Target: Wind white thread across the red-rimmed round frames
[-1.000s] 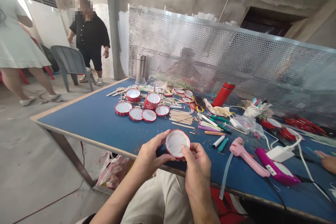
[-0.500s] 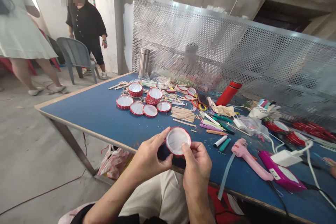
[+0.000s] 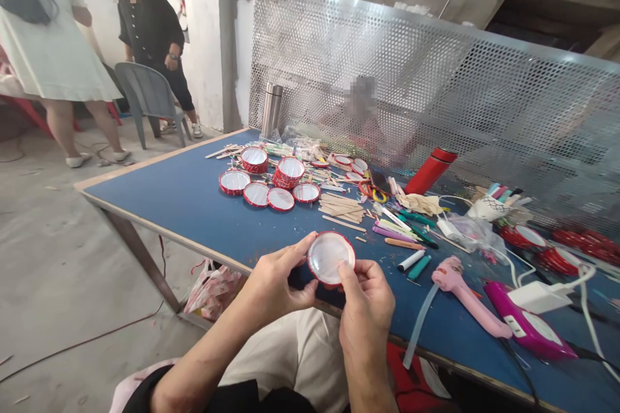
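Note:
Over the table's near edge I hold a small red-rimmed drum (image 3: 325, 251), its pale round face tilted up toward me. My left hand (image 3: 277, 281) is closed on its left rim between fingers and thumb. On the other side my right hand (image 3: 367, 303) grips it, the thumb pressing on the face near the lower right rim and the fingers mostly hidden behind. Beyond my hands, similar drums (image 3: 235, 182) lie singly and in stacks (image 3: 289, 171). A bundle of flat wooden sticks (image 3: 341, 208) rests just past the held drum.
Markers (image 3: 411, 261) lie to the right, near a pink glue gun (image 3: 472, 300) and a purple power strip (image 3: 530, 326) with white cables. A red thermos (image 3: 431, 171) leans by the perforated metal panel (image 3: 416, 71). Two people stand beyond a grey chair (image 3: 148, 100) at left.
The view has shifted slightly, so the table and its things appear a little to the right. Both hands keep the same hold on the drum. The person in black leans forward more.

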Available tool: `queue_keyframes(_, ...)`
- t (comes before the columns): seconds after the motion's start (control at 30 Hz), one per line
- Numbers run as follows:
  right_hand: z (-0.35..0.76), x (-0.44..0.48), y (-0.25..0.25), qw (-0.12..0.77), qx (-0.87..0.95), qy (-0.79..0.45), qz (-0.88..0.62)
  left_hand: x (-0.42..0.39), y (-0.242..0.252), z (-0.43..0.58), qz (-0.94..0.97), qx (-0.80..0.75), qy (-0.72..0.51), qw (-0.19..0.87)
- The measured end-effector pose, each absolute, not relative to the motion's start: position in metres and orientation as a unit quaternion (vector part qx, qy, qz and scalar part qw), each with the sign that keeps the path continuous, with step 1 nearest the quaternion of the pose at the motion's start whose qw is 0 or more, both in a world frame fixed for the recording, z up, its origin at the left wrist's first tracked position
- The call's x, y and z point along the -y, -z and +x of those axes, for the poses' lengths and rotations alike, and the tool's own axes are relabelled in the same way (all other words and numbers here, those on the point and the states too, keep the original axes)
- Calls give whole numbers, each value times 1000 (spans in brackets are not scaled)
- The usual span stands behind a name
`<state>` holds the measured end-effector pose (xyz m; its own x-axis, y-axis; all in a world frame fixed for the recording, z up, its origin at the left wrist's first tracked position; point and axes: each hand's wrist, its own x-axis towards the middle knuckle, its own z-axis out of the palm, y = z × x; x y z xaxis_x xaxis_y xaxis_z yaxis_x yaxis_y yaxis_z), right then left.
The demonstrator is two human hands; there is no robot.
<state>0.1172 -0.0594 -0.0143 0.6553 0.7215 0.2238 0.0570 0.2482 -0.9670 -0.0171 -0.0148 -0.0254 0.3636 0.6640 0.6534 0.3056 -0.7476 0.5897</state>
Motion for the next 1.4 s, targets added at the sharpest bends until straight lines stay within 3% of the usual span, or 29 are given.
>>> queue_keyframes(0.7, 118, 61, 9, 714, 345, -260, -551, 16, 14, -24, 819, -299, -428, 239)
queue_keyframes(1.07, 120, 65, 16, 676, 409, -258, -556, 10, 17, -20, 794, -275, -505, 196)
queue_keyframes(1.27, 119, 67, 18, 663, 448, -235, -552, 15, 19, -16, 775, -318, -496, 227)
queue_keyframes(1.4, 114, 68, 21, 653, 466, -202, -562, 19, 17, -14, 775, -362, -481, 194)
